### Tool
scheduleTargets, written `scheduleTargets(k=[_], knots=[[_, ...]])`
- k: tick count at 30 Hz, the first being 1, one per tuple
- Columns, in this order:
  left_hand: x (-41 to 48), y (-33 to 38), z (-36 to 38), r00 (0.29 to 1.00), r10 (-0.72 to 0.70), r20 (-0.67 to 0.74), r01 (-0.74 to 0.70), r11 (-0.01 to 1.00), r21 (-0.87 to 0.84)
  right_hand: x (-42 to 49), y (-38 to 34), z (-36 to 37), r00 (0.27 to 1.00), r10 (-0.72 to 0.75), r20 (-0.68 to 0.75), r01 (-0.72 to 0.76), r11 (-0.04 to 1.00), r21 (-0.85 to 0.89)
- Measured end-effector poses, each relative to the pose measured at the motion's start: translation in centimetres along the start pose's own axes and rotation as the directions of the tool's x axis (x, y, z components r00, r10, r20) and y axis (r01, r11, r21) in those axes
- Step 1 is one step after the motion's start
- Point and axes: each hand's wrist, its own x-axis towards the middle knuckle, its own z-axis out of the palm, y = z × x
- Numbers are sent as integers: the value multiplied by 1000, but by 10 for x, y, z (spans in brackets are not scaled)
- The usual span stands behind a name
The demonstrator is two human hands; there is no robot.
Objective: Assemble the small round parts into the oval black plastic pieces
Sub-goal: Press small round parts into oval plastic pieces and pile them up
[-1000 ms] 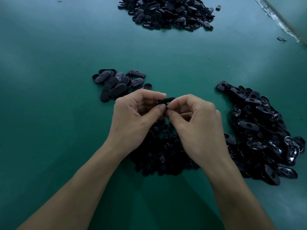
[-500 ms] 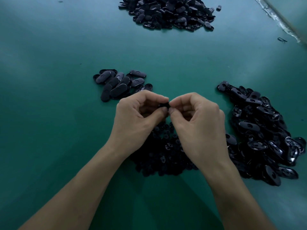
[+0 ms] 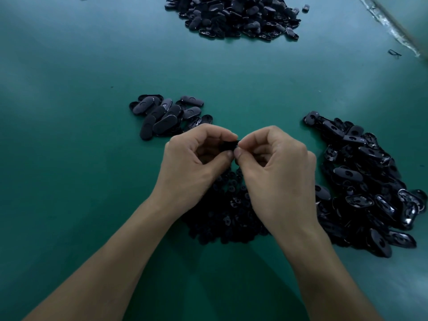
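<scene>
The heap of small round parts (image 3: 229, 212) lies at lower centre, under the wrists. Above it, the left hand (image 3: 194, 165) and the right hand (image 3: 275, 172) both pinch one oval black piece (image 3: 228, 145) at frame centre. Probably a round part is being pressed in; the next move needs firm, straight thumb pressure.

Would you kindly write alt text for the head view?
The left hand and right hand pinch one black piece together over a heap of small round parts on a green table; three piles of oval pieces lie around.
</scene>
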Motion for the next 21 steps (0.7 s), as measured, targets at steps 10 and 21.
scheduleTargets(k=[10,21], knots=[[-1,-2,1,1000,16,-15,-16,1000,2,-1,-3,-3,999,0,34,1,999,-32],[1,-6,1,998,-21,-53,21,1000,6,5,0,-11,991,10,131,-16,999,39]])
